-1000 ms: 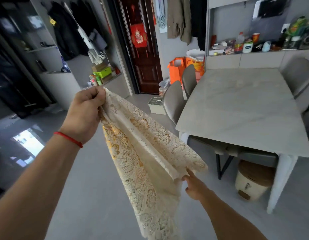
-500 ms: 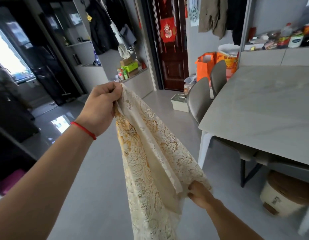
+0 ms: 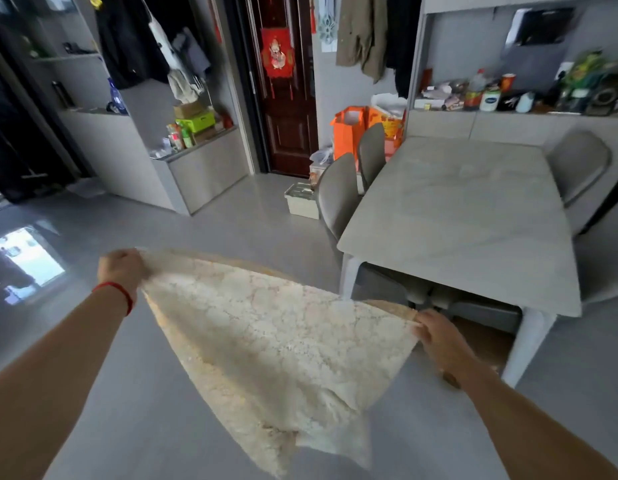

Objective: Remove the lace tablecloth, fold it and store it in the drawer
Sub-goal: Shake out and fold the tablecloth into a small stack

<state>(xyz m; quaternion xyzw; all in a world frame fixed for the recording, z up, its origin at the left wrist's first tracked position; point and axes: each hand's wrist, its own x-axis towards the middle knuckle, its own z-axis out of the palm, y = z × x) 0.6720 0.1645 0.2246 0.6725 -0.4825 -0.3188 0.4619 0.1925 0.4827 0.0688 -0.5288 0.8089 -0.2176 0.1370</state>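
Bare grey floor (image 3: 203,424) underfoot, marble-look table (image 3: 463,230) to the right, already stripped, grey chairs (image 3: 338,199) tucked along its near-left side. No drawer identifiable from here; low cabinet (image 3: 203,174) by the door possible, cannot tell. Lace tablecloth (image 3: 276,344) off the table, held in mid-air in front of the body, stretched fairly flat between both hands, appears doubled over, lower part tapering to a loose tail hanging toward the floor. Left hand (image 3: 122,268) fisted tight on the left top corner, red cord at the wrist. Right hand (image 3: 435,336) pinching the right top corner, fingers closed on the edge; thumb side hidden, so depth of that pinch unclear. Judged mid-fold: removal done, folding partway, storing not started. Risks: right pinch looks shallow, layers could slide apart and undo the fold if tension jumps. Hanging tail near the floor, could drag or get stepped on when walking. Lace is open weave, could snag on the table corner or a chair back close to the right hand. Uneven corners now would give a skewed, bulky bundle, poor fit in a drawer.
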